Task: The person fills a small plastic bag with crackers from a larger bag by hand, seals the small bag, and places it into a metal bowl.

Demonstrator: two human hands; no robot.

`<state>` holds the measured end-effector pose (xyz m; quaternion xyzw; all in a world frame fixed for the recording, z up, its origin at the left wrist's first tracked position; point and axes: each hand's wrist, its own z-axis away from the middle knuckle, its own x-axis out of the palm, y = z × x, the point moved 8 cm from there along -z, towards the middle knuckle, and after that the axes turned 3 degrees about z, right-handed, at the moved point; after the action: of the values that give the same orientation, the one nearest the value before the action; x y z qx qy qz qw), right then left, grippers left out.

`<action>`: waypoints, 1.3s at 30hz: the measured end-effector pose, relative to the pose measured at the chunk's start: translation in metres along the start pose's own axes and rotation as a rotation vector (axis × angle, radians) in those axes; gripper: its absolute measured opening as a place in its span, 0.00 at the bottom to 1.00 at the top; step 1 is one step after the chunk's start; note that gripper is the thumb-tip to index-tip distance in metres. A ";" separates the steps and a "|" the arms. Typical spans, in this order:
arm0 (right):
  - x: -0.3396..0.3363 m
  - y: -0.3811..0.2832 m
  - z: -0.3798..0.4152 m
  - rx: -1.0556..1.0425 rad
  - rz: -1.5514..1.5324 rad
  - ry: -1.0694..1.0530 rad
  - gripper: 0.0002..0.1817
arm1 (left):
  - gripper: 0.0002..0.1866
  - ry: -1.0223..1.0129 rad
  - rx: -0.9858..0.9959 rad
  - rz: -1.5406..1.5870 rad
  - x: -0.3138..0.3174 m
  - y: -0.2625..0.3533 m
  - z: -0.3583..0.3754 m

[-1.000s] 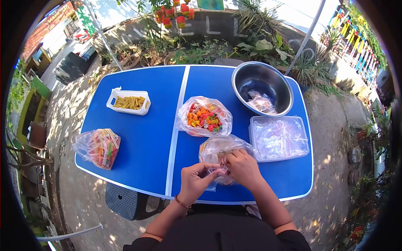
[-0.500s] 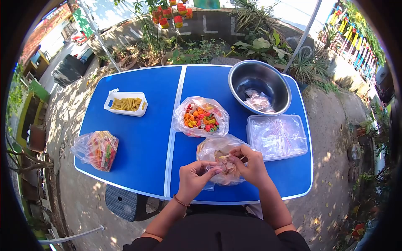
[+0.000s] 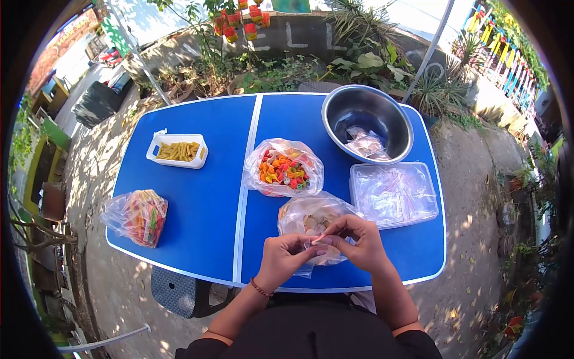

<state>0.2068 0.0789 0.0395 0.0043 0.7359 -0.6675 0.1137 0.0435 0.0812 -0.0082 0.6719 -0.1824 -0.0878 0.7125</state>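
My left hand (image 3: 288,256), with a beaded bracelet at the wrist, pinches a small clear plastic packet (image 3: 304,270) that hangs below its fingers. Fingertips nearly touching it, my right hand (image 3: 356,240) pinches a small pinkish piece (image 3: 320,239) at the packet's top. Both hands are over the near side of an open clear bag of pale, flat round pieces (image 3: 311,222). Just beyond lies an open bag of red, orange and green pieces (image 3: 283,170). To the right, a clear plastic box (image 3: 396,194) holds flat clear packets.
A steel bowl (image 3: 367,123) with filled packets stands at the back right of the blue table (image 3: 209,227). On the left are a white basket of yellowish sticks (image 3: 177,150) and a bag of colourful strips (image 3: 136,218). A dark stool (image 3: 173,292) is below the near edge.
My right hand has moved down and left, its fingertips now close to those of my left hand. The view has shifted slightly.
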 end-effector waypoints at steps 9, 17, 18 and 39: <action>-0.003 0.003 0.001 0.036 0.002 -0.018 0.06 | 0.14 -0.052 -0.092 0.021 0.006 0.004 0.001; 0.006 -0.031 -0.001 -0.232 0.327 -0.127 0.06 | 0.18 -0.103 -0.097 0.152 0.008 0.003 0.001; 0.007 -0.031 0.001 -0.215 0.332 -0.136 0.06 | 0.18 -0.107 -0.108 0.184 0.007 0.003 0.001; 0.015 0.025 -0.001 -0.121 0.771 -0.037 0.06 | 0.18 0.063 -0.197 0.391 -0.011 -0.004 -0.002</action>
<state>0.1955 0.0808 0.0124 0.2620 0.7160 -0.5312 0.3694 0.0349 0.0865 -0.0141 0.5534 -0.2774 0.0554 0.7834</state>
